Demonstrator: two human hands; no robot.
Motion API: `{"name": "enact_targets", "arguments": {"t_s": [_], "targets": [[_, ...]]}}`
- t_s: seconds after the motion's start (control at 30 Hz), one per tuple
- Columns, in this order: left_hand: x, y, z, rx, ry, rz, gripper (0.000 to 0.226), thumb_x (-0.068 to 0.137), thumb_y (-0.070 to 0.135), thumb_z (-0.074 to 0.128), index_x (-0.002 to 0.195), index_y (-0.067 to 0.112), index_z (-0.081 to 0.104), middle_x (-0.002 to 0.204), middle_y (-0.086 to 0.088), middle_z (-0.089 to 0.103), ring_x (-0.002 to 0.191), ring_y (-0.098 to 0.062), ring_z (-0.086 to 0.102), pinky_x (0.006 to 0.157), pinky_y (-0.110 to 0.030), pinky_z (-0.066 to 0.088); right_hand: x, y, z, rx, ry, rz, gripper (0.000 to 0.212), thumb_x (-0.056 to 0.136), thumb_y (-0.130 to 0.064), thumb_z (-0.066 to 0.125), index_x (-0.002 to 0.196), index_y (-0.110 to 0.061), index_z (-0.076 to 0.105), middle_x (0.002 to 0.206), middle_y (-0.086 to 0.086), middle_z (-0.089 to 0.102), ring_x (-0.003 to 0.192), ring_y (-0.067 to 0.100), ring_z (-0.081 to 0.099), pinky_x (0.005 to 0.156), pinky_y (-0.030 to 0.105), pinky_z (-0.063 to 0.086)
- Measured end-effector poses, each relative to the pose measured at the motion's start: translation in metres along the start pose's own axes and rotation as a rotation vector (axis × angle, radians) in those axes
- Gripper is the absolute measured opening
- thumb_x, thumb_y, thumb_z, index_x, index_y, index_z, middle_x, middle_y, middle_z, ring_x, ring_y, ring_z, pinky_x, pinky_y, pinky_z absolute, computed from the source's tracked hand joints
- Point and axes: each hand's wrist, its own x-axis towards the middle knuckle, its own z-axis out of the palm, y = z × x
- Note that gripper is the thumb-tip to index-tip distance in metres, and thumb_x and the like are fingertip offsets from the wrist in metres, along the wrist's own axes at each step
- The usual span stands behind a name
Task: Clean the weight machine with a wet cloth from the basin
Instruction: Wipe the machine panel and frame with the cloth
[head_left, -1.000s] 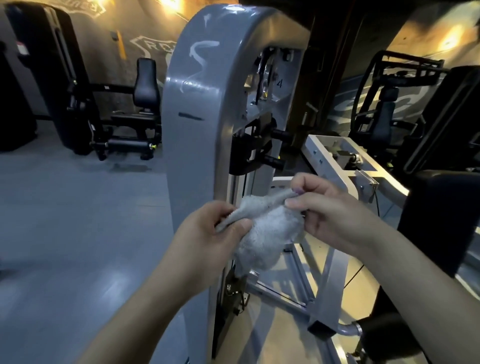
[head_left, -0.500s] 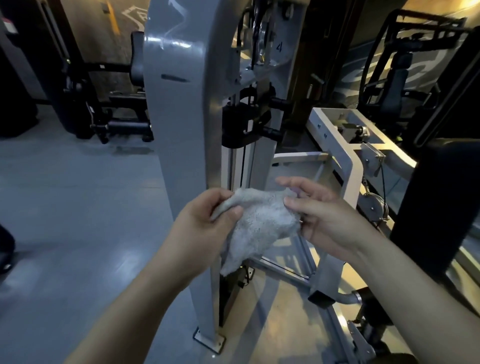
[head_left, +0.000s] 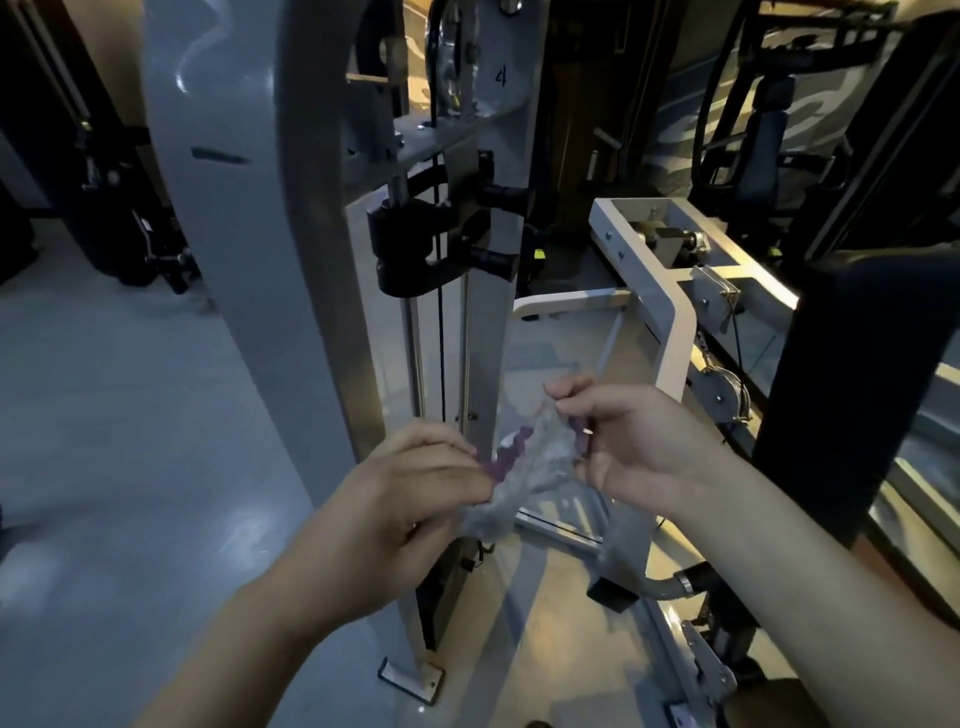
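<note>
A grey cloth (head_left: 524, 473), blurred by motion, is stretched between both hands in front of the grey weight machine (head_left: 244, 249). My left hand (head_left: 415, 499) pinches the cloth's lower left end. My right hand (head_left: 634, 441) pinches its upper right end with thumb and forefinger. Both hands hover just in front of the machine's upright column and guide rods (head_left: 441, 353), apart from them. The basin is not in view.
A white frame arm (head_left: 670, 306) with pulleys juts out to the right of the column. A black padded part (head_left: 852, 389) stands at the far right. Other dark gym machines (head_left: 114, 208) stand at the back left, with grey floor (head_left: 130, 441) on the left.
The cloth has been pulled from a bunched lump into a stretched strip as my hands moved apart. The view has dropped lower down the machine's column.
</note>
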Motion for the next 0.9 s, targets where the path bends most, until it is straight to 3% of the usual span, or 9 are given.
{"name": "enact_targets", "arguments": {"t_s": [0.17,0.23,0.33,0.4,0.47,0.57,0.67,0.73,0.9], "targets": [[0.011,-0.003,0.010,-0.122,0.068,-0.109,0.055,0.074,-0.023,0.046,0.106,0.010,0.077,0.111,0.006,0.072,0.108,-0.007,0.067,0.088,-0.022,0.054,0.015,0.006,-0.010,-0.139,-0.106,0.219,0.015,0.088,-0.022,0.060,0.091,-0.014,0.072,0.093,0.010,0.061,0.085,0.028,0.058,0.077,0.040,0.049],[0.016,-0.005,0.018,-0.202,0.124,-0.239,0.049,0.082,-0.024,0.047,0.101,0.013,0.073,0.102,0.008,0.070,0.098,-0.011,0.068,0.078,-0.022,0.054,0.020,0.011,-0.016,-0.251,-0.132,0.319,0.029,0.085,-0.040,0.063,0.097,-0.014,0.073,0.100,0.013,0.064,0.087,0.030,0.059,0.071,0.038,0.046],[0.027,-0.004,0.026,-0.433,0.185,-0.459,0.037,0.098,-0.015,0.045,0.095,0.013,0.068,0.090,0.000,0.068,0.082,-0.019,0.065,0.064,-0.031,0.053,0.023,0.017,-0.018,-0.291,-0.221,0.362,0.040,0.096,-0.042,0.056,0.111,-0.008,0.071,0.093,0.011,0.066,0.073,0.028,0.060,0.056,0.030,0.053],[0.034,-0.004,0.026,-0.583,0.239,-0.486,0.035,0.098,-0.018,0.042,0.089,0.006,0.066,0.095,-0.007,0.069,0.088,-0.023,0.066,0.068,-0.029,0.053,0.020,0.015,-0.014,-0.332,-0.260,0.316,0.036,0.105,-0.036,0.049,0.113,-0.009,0.070,0.085,0.007,0.070,0.063,0.021,0.063,0.050,0.026,0.051],[0.039,-0.006,0.025,-0.723,0.262,-0.444,0.034,0.092,-0.018,0.046,0.076,0.008,0.062,0.105,-0.010,0.066,0.105,-0.023,0.064,0.086,-0.028,0.053,0.021,0.011,-0.015,-0.529,-0.259,0.197,0.023,0.103,-0.027,0.056,0.121,-0.023,0.069,0.093,0.004,0.072,0.065,0.011,0.067,0.054,0.023,0.051],[0.041,-0.012,0.025,-0.790,0.185,-0.357,0.020,0.084,0.006,0.062,0.066,0.013,0.058,0.112,-0.008,0.054,0.124,-0.026,0.049,0.102,-0.041,0.044,0.030,0.008,-0.023,-0.849,-0.311,0.081,0.031,0.099,-0.021,0.067,0.124,-0.039,0.067,0.114,0.007,0.070,0.096,0.010,0.066,0.084,0.028,0.051],[0.041,-0.019,0.026,-0.837,0.156,-0.328,0.025,0.081,0.007,0.068,0.062,0.019,0.057,0.118,-0.001,0.049,0.123,-0.023,0.044,0.099,-0.041,0.042,0.038,0.008,-0.027,-0.856,-0.338,-0.011,0.015,0.096,-0.015,0.070,0.102,-0.027,0.077,0.096,0.002,0.072,0.094,0.014,0.063,0.088,0.037,0.045],[0.039,-0.025,0.027,-0.817,0.143,-0.370,0.034,0.081,-0.008,0.064,0.061,0.020,0.058,0.120,0.000,0.046,0.122,-0.023,0.046,0.094,-0.041,0.043,0.045,0.001,-0.035,-0.726,-0.275,-0.061,0.003,0.094,-0.020,0.070,0.095,-0.019,0.074,0.089,0.001,0.072,0.087,0.013,0.066,0.089,0.036,0.048],[0.038,-0.028,0.027,-0.650,0.146,-0.625,0.042,0.086,-0.019,0.060,0.060,0.013,0.062,0.123,-0.004,0.049,0.122,-0.010,0.050,0.089,-0.024,0.050,0.056,-0.020,-0.054,-0.636,-0.029,-0.181,0.024,0.099,-0.032,0.064,0.093,-0.009,0.067,0.084,0.025,0.060,0.079,0.031,0.056,0.074,0.042,0.048]]}}
